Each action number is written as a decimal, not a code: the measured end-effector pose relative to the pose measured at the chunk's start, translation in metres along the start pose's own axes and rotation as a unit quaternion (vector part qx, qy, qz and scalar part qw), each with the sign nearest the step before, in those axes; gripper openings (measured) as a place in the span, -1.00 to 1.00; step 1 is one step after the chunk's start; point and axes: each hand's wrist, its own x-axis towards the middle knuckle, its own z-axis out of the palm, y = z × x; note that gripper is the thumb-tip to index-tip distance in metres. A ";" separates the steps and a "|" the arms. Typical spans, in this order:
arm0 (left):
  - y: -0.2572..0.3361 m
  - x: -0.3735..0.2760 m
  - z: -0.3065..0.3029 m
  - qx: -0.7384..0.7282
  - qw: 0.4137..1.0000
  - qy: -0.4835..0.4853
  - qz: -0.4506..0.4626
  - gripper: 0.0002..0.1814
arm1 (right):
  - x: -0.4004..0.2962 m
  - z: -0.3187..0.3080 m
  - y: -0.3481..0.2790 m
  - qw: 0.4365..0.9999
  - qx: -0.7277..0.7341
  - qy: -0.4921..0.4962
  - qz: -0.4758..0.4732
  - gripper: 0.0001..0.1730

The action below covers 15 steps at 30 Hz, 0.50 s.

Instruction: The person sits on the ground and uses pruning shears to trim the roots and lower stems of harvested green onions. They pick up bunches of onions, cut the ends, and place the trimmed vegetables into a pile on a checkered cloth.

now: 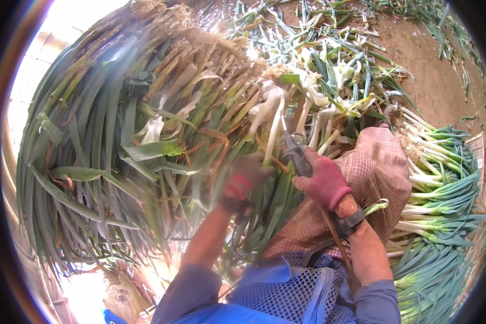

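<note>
My left hand, in a dirty red-cuffed work glove, grips a long green onion near where the white stalk turns green. The stalk points up and away from me. In my red-gloved right hand is an air blow gun, its thin metal nozzle lying against or just beside the white stalk. A brown hose runs down from the gun past my right wrist. To the left lies a big heap of untrimmed long green onions, with brown outer skins and roots at the far end.
Stripped leaves and skins litter the ground ahead. Bare soil shows at the upper right. Cleaned onions lie in a row on the right, beyond my knee in checked cloth. A cut log or stump stands at the lower left.
</note>
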 end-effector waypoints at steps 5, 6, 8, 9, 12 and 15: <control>0.014 -0.014 0.010 0.043 0.999 -0.026 0.010 -0.51 | 0.006 -0.006 0.000 1.000 0.008 -0.020 -0.013 -0.30; 0.015 -0.019 0.016 0.047 0.998 -0.016 0.023 -0.51 | 0.007 -0.009 -0.001 0.999 0.020 -0.039 -0.017 -0.32; 0.014 -0.027 0.023 0.058 0.997 0.006 0.042 -0.53 | 0.014 -0.008 0.001 0.999 0.000 -0.044 -0.015 -0.30; 0.015 -0.030 0.024 0.063 0.997 0.018 0.049 -0.54 | 0.020 -0.009 0.002 0.999 -0.011 -0.045 -0.014 -0.28; 0.016 -0.038 0.028 0.062 0.991 0.062 0.097 -0.59 | 0.050 -0.020 0.009 0.993 0.029 -0.109 0.039 -0.43; 0.021 -0.048 0.023 0.049 0.986 0.081 0.134 -0.64 | 0.079 -0.030 0.005 0.989 0.059 -0.115 0.072 -0.51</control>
